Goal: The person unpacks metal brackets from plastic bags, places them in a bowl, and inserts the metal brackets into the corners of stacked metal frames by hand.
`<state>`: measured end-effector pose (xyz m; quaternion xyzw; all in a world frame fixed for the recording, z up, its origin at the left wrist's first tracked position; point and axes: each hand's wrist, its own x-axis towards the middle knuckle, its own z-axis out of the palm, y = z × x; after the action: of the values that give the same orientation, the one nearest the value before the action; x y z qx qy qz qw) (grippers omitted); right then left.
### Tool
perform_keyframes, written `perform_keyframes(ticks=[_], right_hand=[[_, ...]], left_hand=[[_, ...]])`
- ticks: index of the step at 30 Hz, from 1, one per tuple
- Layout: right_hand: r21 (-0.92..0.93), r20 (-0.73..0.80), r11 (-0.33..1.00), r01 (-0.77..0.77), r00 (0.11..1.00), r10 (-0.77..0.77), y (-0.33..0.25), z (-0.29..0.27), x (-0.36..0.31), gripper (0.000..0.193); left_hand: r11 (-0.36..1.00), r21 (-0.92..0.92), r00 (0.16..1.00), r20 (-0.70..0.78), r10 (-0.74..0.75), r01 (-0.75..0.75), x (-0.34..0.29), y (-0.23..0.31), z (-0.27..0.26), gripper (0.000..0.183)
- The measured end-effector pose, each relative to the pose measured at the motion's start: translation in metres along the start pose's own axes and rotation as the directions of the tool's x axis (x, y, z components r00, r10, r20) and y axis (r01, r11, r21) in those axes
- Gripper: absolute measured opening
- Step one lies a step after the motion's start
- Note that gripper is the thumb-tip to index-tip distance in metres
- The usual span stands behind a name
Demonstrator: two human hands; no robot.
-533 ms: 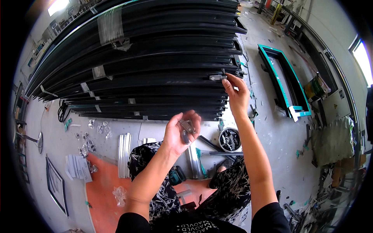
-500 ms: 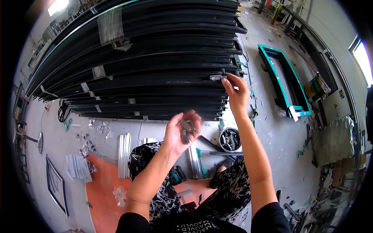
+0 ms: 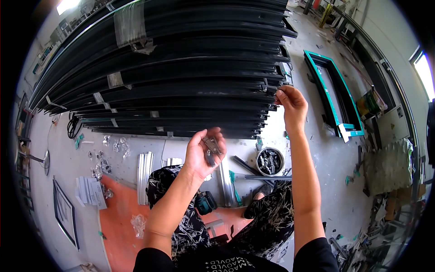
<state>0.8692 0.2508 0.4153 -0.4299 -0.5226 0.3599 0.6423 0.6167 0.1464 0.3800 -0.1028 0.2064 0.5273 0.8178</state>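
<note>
A tall stack of long black profiles (image 3: 195, 68) lies across in front of me. At its right-hand ends, my right hand (image 3: 294, 109) pinches a small grey metal fitting (image 3: 270, 87) between thumb and fingers. The fitting is against or very close to the end of one profile; contact is hard to make out. Below the stack, my left hand (image 3: 198, 156) is palm up with fingers curled round several small metal fittings (image 3: 211, 145), one of them darker and lower in the palm.
A round tub (image 3: 283, 164) of black parts stands on the floor near my foot. Silvery strips (image 3: 145, 179) and a teal-and-black power tool (image 3: 205, 203) lie closer. Rightward is a green-edged black frame (image 3: 333, 95); scrap (image 3: 349, 254) litters the lower right.
My right hand has moved right, drawing the fitting from the profile's face toward its end. My left hand has shifted slightly left, still holding its fittings.
</note>
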Motion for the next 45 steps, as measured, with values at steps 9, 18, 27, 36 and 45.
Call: perform_keyframes(ticks=[9, 18, 27, 36, 45], right_hand=[[0.042, -0.011, 0.993, 0.107, 0.994, -0.107, 0.016, -0.002, 0.006, 0.010], [0.066, 0.021, 0.992, 0.105, 0.994, -0.106, 0.019, 0.004, 0.005, 0.011], [-0.365, -0.114, 0.908, 0.205, 0.958, -0.262, -0.012, 0.024, -0.012, 0.017], [-0.549, 0.584, 0.829, 0.108, 0.759, 0.289, -0.077, 0.076, -0.092, 0.028], [-0.607, 0.536, 0.702, 0.372, 0.844, 0.016, -0.068, 0.074, -0.095, 0.022]], left_hand=[[1.000, -0.002, 1.000, 0.001, 0.002, -0.002, 0.000, 0.004, -0.006, 0.026], [1.000, 0.000, 1.000, 0.013, -0.004, 0.004, -0.001, 0.007, -0.007, 0.026], [0.998, -0.038, 0.996, 0.072, 0.058, -0.055, -0.006, 0.001, 0.004, 0.031], [0.993, 0.039, 0.943, 0.319, 0.095, -0.113, -0.009, -0.002, 0.013, 0.037], [0.995, 0.066, 0.946, 0.321, 0.046, -0.070, -0.005, -0.009, 0.011, 0.034]])
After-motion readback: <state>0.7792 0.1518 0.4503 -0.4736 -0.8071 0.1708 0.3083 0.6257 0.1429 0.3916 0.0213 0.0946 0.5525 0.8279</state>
